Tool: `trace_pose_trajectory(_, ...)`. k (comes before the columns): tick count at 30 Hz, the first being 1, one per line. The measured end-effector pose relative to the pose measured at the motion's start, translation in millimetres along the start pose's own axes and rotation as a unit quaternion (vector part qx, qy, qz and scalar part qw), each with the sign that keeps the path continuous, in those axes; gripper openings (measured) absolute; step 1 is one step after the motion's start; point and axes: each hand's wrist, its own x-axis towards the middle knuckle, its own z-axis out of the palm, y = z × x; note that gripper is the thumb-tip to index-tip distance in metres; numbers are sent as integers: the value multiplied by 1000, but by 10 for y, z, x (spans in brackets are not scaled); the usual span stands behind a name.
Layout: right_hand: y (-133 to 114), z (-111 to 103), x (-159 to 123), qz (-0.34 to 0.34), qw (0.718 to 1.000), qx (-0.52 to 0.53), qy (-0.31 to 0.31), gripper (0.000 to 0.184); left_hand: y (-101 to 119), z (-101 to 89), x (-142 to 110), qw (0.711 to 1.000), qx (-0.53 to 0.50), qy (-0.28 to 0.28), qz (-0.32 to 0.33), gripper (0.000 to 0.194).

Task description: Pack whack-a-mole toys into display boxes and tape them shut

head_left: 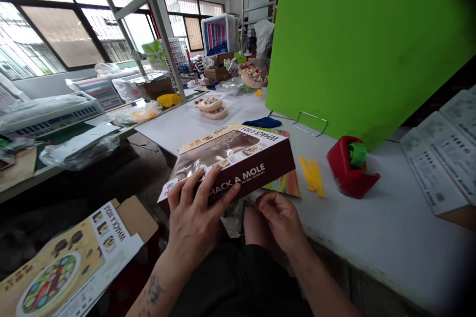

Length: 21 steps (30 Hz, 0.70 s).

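Note:
A dark brown and white Whack a Mole box [267, 158] with a clear window is tilted in front of me, over the table's near edge. My left hand [195, 208] is spread across its near left side, fingertips on the window's edge and thumb along the brown printed face. Below the box's right part is my right hand [280, 220], its fingers curled together in a pinch; what they hold, if anything, is hidden. Just beyond that hand lies a colourful printed sheet [292, 185], partly under the box, with yellow plastic pieces [312, 177] beside it.
A red tape dispenser [345, 168] stands to the right, before a large green board [353, 44]. Flattened printed cartons [439, 158] lean at far right. Another Whack a Mole box [82, 262] sits lower left. Packed toy trays [211, 107] and dark blue cloth [263, 122] lie farther back.

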Motion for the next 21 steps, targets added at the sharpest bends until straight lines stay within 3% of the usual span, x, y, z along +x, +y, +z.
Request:
trace_pose_trajectory(6, -35, 297, 75, -28, 999, 12, -14, 35, -37, -48, -16, 1000, -3, -1, -8, 52)
trace_pose_trajectory(13, -43, 399, 65, -18, 1000, 24, -6, 33, 0, 10, -66, 1000, -1, 22, -4, 55)
trace_pose_trajectory(21, -164, 545, 42, -12, 999, 15, -49, 43, 96, 50, -142, 999, 1, 35, 0, 55)
